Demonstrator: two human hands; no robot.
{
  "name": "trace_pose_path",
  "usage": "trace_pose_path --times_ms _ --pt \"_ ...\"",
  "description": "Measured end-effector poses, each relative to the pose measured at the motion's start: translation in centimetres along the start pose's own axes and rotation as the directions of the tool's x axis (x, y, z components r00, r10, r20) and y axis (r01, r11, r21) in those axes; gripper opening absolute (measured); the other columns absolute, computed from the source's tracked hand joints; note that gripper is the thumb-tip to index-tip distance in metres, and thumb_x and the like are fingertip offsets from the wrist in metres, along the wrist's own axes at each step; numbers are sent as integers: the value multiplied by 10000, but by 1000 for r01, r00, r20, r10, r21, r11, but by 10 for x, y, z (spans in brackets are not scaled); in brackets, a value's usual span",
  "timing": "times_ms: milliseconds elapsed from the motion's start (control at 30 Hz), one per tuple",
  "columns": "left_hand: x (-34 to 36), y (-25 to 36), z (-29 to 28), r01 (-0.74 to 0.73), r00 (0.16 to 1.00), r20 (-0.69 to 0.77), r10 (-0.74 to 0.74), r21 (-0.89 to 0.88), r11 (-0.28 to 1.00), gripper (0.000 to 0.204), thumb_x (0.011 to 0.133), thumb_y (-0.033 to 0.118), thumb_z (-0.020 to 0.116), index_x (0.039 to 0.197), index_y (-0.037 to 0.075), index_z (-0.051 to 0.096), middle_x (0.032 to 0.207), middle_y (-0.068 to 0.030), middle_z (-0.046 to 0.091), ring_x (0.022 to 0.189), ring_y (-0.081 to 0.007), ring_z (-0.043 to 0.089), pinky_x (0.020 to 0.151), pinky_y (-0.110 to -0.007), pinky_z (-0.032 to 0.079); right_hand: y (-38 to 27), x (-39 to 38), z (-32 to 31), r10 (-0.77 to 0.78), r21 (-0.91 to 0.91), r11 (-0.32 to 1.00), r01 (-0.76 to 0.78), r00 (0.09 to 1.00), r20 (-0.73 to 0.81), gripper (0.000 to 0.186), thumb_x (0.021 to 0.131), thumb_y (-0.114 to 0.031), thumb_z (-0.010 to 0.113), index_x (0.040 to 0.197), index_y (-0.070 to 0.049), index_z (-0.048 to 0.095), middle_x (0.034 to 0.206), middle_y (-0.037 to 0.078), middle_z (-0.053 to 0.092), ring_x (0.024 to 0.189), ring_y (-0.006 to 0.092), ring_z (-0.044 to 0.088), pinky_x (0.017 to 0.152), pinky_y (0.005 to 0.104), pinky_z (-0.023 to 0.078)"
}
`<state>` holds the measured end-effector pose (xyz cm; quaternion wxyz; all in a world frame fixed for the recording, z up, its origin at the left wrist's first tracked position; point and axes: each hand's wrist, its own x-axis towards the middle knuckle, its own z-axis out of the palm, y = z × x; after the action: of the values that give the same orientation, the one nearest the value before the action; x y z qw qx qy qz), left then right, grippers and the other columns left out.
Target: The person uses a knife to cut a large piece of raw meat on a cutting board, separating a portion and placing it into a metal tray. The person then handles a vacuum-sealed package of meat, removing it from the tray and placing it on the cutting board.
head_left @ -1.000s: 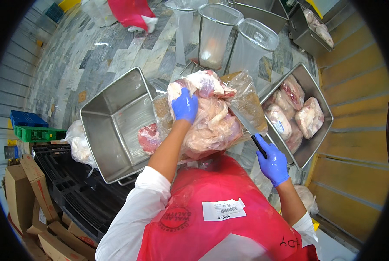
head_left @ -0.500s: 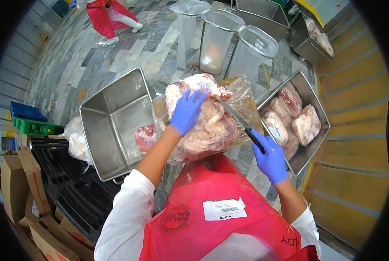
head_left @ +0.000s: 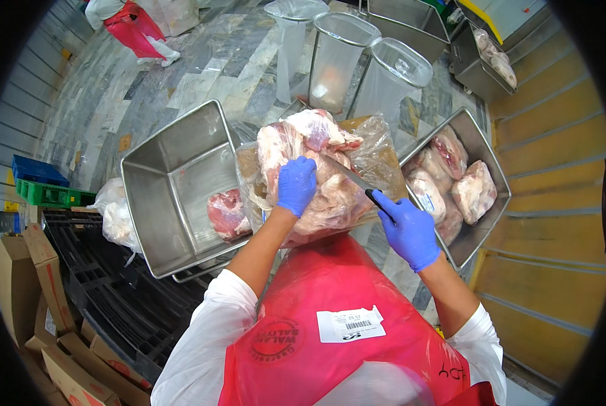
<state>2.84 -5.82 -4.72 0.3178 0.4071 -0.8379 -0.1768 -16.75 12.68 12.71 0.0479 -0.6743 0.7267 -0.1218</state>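
Observation:
In my right hand (head_left: 411,233) is a knife (head_left: 349,171), its dark handle in the closed fingers. The blade points up and left, its tip end lying against the heap of raw meat (head_left: 330,199) in front of me. My left hand (head_left: 297,186), in a blue glove like the right, rests on that heap with its fingers curled in. What they pinch, meat or film, is hidden. Clear plastic film (head_left: 377,139) lies under and around the pale, fatty pieces, over a brown cardboard box (head_left: 247,166). A redder chunk of meat (head_left: 227,215) lies in the steel tub at left.
The steel tub (head_left: 144,216) stands to the left; another steel bin (head_left: 503,176) at right holds several meat pieces. Three bag-lined stands (head_left: 343,30) are beyond. A black pallet (head_left: 93,284) and cardboard boxes (head_left: 49,277) are lower left. A person in a red apron (head_left: 134,30) is far left.
My left hand has gone from spread to curled, staying on the meat. My right hand and the knife have shifted up and left. The far person has moved left.

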Motion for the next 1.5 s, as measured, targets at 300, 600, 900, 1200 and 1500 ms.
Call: trace_pose_path --times_ms 300,600,900,1200,1500 --pt "-6 22 3 25 998 -63 -24 23 999 121 834 98 624 953 75 628 898 -152 605 854 -358 582 778 -496 439 -54 6 19 44 -193 981 -18 991 128 538 937 -139 593 1471 -194 559 834 190 610 583 346 663 522 478 542" --pt "-8 12 0 -20 1000 -7 20 -127 992 77 842 128 637 873 80 585 841 -131 570 845 -351 563 780 -482 408 -92 42 30 83 -211 977 -21 953 291 638 898 -93 565 1527 -109 457 891 220 640 636 354 697 534 472 554" --pt "-14 10 9 26 1000 1 -26 -114 993 105 836 196 605 846 96 576 847 -133 581 827 -337 576 798 -497 416 -35 194 -37 -64 53 998 43 858 509 303 932 -196 700 1223 -146 769 959 195 767 665 201 705 701 388 587" --pt "-24 16 10 35 995 -94 -40 -54 998 154 824 215 658 888 89 596 858 -137 597 821 -351 586 791 -493 431 -22 201 -23 -203 34 978 208 886 416 323 923 -238 687 1219 -130 759 975 163 773 765 336 737 745 419 585" --pt "-17 19 17 23 995 -99 -27 -35 999 290 849 326 705 1003 92 629 900 -127 617 863 -333 608 805 -487 436 -13 26 -43 -35 -109 993 37 999 18 311 944 -271 669 1248 -259 734 799 167 672 695 361 682 620 470 545"
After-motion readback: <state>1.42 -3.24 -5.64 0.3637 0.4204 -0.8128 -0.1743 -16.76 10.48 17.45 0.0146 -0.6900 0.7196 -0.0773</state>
